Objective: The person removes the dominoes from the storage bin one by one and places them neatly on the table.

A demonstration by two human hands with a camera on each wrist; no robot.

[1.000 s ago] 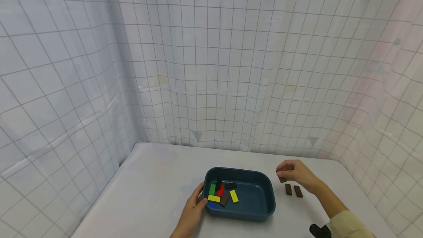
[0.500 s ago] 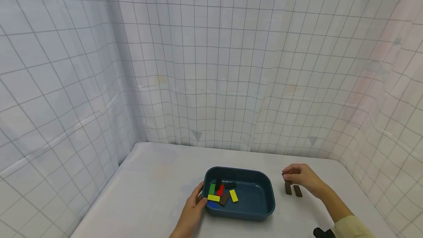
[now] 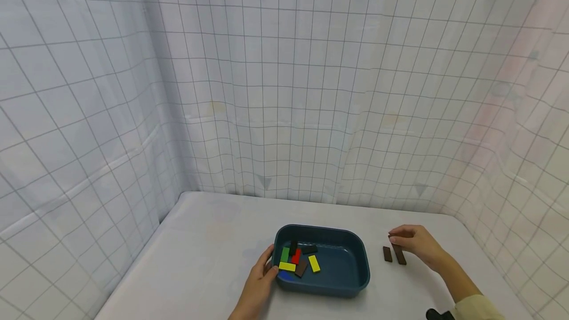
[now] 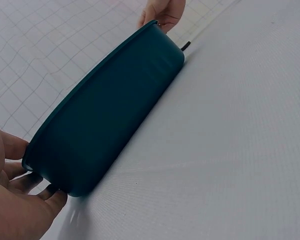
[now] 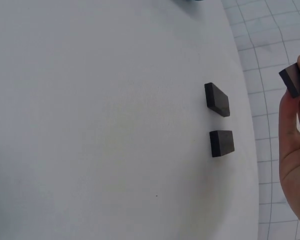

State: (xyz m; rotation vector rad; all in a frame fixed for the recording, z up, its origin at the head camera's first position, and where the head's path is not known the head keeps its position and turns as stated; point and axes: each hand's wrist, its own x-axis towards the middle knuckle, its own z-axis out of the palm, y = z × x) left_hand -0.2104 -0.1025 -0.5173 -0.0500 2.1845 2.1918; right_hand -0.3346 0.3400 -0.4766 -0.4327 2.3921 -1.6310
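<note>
Head view | my right hand [image 3: 415, 245] pinches a brown block [image 5: 293, 80] above two brown blocks [image 5: 217, 99] on the counter [image 3: 213, 256] | left hand [image 3: 258, 285] grips the teal tray [image 3: 355, 280] rim | risk: I judge a careless set-down could knock the pair askew.

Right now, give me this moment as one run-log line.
left hand: holds tray rim | right hand: pinches brown block above table | two brown blocks lie beside
</note>
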